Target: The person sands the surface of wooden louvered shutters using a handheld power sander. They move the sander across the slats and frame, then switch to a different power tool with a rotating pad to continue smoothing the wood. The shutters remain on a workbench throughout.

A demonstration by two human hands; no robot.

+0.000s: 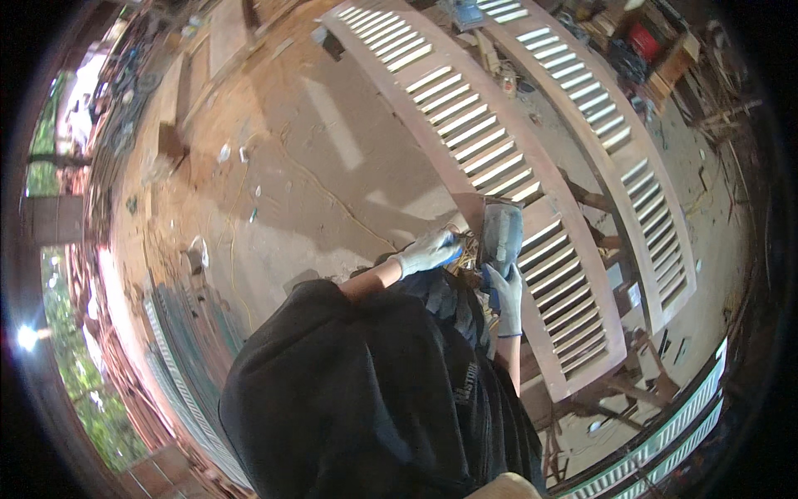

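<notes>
I stand beside a long reddish-brown louvred shutter (pixel 499 158) laid flat on supports. A grey-blue hand power tool (pixel 502 233) rests on the shutter's near frame edge. My right hand (pixel 505 298), in a white work glove, grips the tool from below. My left hand (pixel 429 251), also gloved in white, is closed near the shutter's edge just left of the tool; what it holds is hard to make out, perhaps a yellowish cord. My black shirt (pixel 366 399) fills the lower middle of the view.
A second louvred shutter (pixel 615 125) lies parallel on the right. The sandy workshop floor (pixel 316 166) has a thin yellow cord and scraps. Timber and clutter lie at the top right. Green-white shutters (pixel 665 432) lean at the lower right, more panels at the lower left.
</notes>
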